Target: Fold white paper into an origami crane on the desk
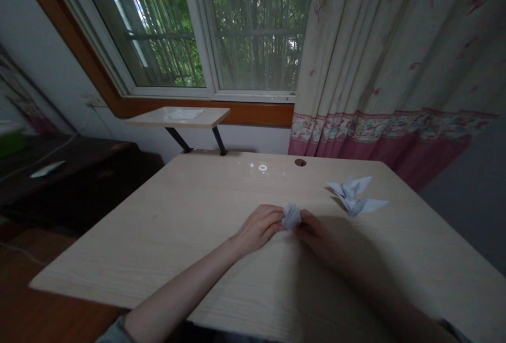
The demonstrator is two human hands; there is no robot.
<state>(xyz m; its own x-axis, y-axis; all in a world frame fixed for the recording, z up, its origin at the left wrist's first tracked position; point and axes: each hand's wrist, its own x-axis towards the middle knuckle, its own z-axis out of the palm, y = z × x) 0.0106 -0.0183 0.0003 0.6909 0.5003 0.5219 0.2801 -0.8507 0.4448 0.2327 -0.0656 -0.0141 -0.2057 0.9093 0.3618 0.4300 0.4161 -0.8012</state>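
Note:
A small crumpled or folded piece of white paper point(291, 216) is held just above or on the tabletop, between my two hands. My left hand point(261, 226) pinches its left side, fingers pressed together. From the right, my right hand point(318, 236) grips the other side with thumb and fingertips; that hand lies in shadow. How the paper is folded is too small to make out. Farther right, beyond my right hand, lies folded white paper point(354, 205) with pointed, wing-like tips, perhaps one origami bird or two touching.
The light wooden desk point(158, 248) has a round cable hole point(300, 163) near its back edge. A small raised shelf point(215, 117) bearing white paper point(184, 114) stands at the back left. Behind are a window and a patterned curtain point(356, 127). A dark table point(98, 169) stands left.

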